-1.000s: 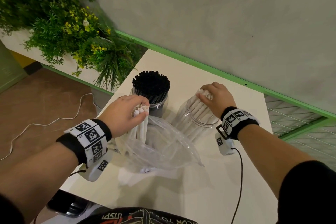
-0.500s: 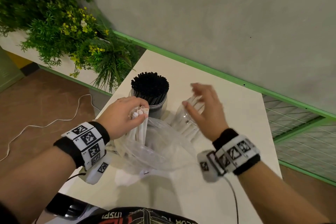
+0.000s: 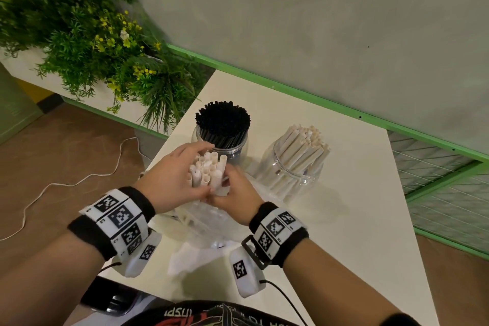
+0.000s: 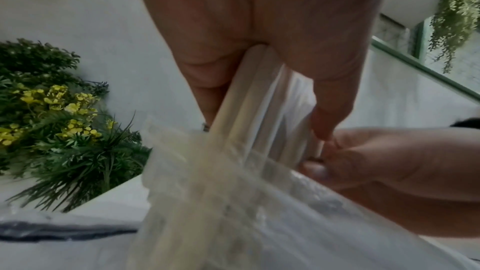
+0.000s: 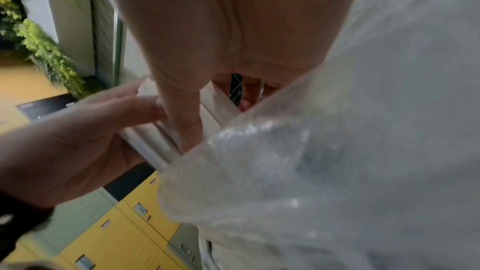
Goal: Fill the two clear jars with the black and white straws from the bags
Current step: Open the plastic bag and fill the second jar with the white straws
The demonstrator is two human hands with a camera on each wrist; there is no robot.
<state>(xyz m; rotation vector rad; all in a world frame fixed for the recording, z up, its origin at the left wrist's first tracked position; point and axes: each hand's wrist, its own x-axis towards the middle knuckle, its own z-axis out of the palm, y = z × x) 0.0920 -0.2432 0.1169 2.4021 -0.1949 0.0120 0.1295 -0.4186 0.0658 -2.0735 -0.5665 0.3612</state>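
Bundle of white straws (image 3: 207, 173) stands upright at the table's near-left part, lower ends inside a clear plastic bag (image 3: 209, 222), tops sticking out. Left hand (image 3: 174, 180) wraps the bundle from the left, fingers curled over the far side, thumb across the near side. Right hand (image 3: 234, 197) closes in from the right, fingers curled on the same straws and the bag mouth; thumbs of both hands touch at the near side. Left wrist view: straws (image 4: 249, 98) run down from the left palm (image 4: 259, 17) into the crumpled bag (image 4: 233, 213), right hand (image 4: 389, 171) pinching at the bundle's right edge. Right wrist view: blurred, bag film (image 5: 337, 151) fills the right side, left hand's fingers (image 5: 124, 110) lie against the straws (image 5: 155, 139).

Just beyond the hands, a clear jar (image 3: 239, 147) packed with black straws (image 3: 223, 120), upright. To its right, well apart from the hands, a second clear jar (image 3: 296, 174) partly filled with white straws (image 3: 301, 148) leaning rightward.

All sit on a white table (image 3: 357, 219). Both wrists carry marker bands with cameras. Green plants with yellow flowers (image 3: 105, 55) at far left, white cable (image 3: 66, 185) on the brown floor, green-trimmed wall behind.
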